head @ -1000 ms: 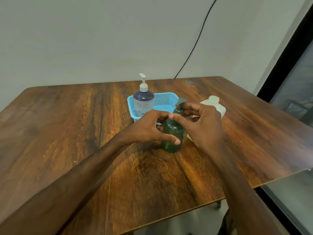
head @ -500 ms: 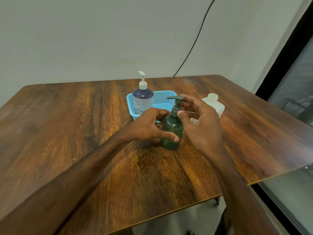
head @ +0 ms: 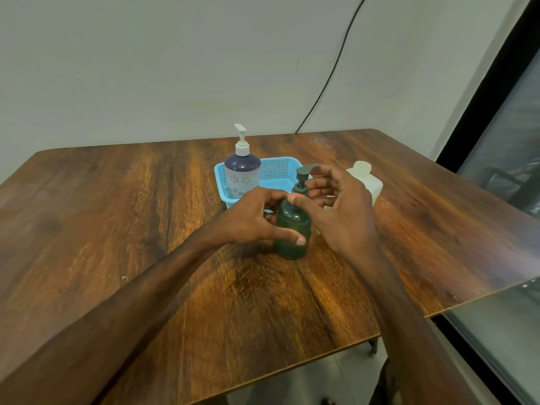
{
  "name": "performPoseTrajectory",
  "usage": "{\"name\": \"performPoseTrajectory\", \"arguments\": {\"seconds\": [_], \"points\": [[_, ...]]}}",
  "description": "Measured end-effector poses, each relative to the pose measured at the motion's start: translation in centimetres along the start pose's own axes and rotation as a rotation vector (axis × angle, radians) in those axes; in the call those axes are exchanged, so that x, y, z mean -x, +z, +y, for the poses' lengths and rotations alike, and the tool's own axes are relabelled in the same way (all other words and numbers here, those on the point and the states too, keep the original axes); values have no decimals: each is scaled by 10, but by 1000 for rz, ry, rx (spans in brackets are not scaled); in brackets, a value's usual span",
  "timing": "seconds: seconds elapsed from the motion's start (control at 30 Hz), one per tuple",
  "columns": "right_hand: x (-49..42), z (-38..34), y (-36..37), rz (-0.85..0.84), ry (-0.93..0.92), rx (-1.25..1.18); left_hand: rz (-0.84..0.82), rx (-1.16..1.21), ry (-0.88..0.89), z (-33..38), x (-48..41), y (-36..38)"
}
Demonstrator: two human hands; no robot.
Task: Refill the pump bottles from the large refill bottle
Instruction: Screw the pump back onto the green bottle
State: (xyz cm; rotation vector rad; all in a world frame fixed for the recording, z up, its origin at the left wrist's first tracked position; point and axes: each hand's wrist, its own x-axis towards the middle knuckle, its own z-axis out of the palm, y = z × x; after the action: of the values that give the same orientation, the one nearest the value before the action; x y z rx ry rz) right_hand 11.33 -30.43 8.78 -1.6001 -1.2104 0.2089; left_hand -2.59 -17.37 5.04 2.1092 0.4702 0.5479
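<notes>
Since half a second ago the pump (head: 304, 172) has been turned, spout now toward 3 o'clock. The green bottle (head: 292, 229), mid-table (head: 146, 229), is gripped by the left hand (head: 254, 220). The right hand (head: 344, 214) is spread loosely about the collar, thumb touching. Unscrewing is judged in hand, and a fresh pinch is called for. The refill bottle (head: 368, 182) stands capped at 2 o'clock and a basket (head: 280, 171) at 11. A plain wall, a cable (head: 330, 74) and a window (head: 511, 141) are seen.

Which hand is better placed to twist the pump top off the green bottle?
The right hand: its thumb and fingers flank the pump collar of the green bottle. The left hand grips the bottle's body, so it probably best serves to steady it.
</notes>
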Motion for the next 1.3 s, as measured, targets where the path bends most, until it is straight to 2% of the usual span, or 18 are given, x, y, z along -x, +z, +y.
{"name": "performPoseTrajectory", "arguments": {"seconds": [0.2, 0.37, 0.53, 0.7, 0.87, 1.03, 1.17, 1.3], "points": [[2, 1, 3, -70, 30, -56, 4, -5, 6, -1, 1, 1], [2, 0, 8, 69, 39, -33, 13, -21, -2, -1, 1, 1], [6, -1, 7, -32, 40, -86, 18, -17, 19, -1, 1, 1], [2, 0, 7, 36, 18, -65, 9, -29, 10, -1, 1, 1], [-1, 5, 5, -70, 40, -125, -5, -12, 14, 0, 2, 0], [0, 2, 6, 2, 26, -48, 5, -18, 26, 2, 3, 1], [1, 5, 6, -79, 20, -73, 6, -16, 39, 0, 3, 0], [2, 5, 8, 15, 31, -69, 0, -25, 37, -2, 2, 0]]}}
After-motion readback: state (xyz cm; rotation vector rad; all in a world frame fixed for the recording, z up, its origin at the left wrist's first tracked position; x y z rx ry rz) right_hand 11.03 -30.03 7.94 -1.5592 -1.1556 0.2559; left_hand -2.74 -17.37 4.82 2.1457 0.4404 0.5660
